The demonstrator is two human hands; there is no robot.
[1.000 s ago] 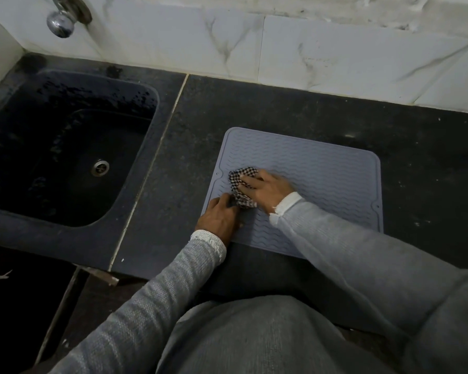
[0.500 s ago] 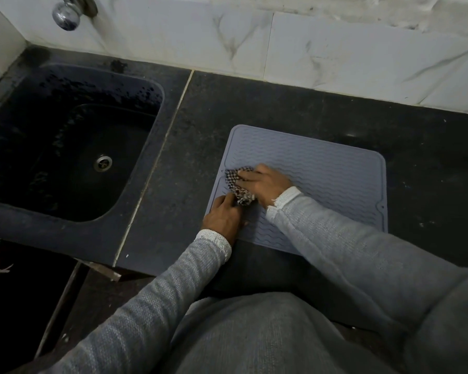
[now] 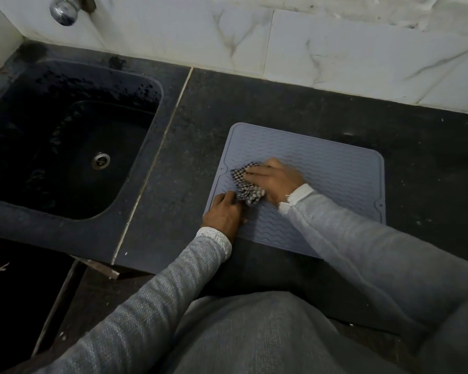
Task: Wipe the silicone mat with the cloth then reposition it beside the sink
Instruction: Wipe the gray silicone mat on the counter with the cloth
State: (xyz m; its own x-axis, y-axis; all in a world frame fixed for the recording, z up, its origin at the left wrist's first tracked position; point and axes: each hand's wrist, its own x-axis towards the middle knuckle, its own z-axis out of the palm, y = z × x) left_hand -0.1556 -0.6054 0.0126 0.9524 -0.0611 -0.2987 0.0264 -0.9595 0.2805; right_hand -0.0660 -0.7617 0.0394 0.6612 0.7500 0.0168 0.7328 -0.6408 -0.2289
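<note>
Dark counter (image 3: 295, 103), black sink (image 3: 65, 136) at left, tap (image 3: 62, 9) cut off at top edge. Grey mat (image 3: 322, 171) flat on counter, well apart from sink, bare counter strip between; near-right part hidden under right sleeve.

Right hand (image 3: 274, 182) pressing checked cloth (image 3: 247, 187) onto mat's left part, fingers laid over the bunched cloth; slightly blurred, so hard to tell curled grip from flat press. Left hand (image 3: 223, 215) resting on mat's near-left edge, fingers bent down onto it, apparently pinning it; thumb position not readable.

Changed since a second ago: cloth and right hand only slightly shifted, same left patch of mat; left hand unmoved on the edge; mat in same spot relative to the sink. Most apparent shift down to head camera.

Meaning: likely mid-wipe, small strokes, far and right areas of mat possibly not yet covered; reposition beside sink not yet begun.

Dirt or wetness on mat not discernible in dim light.
</note>
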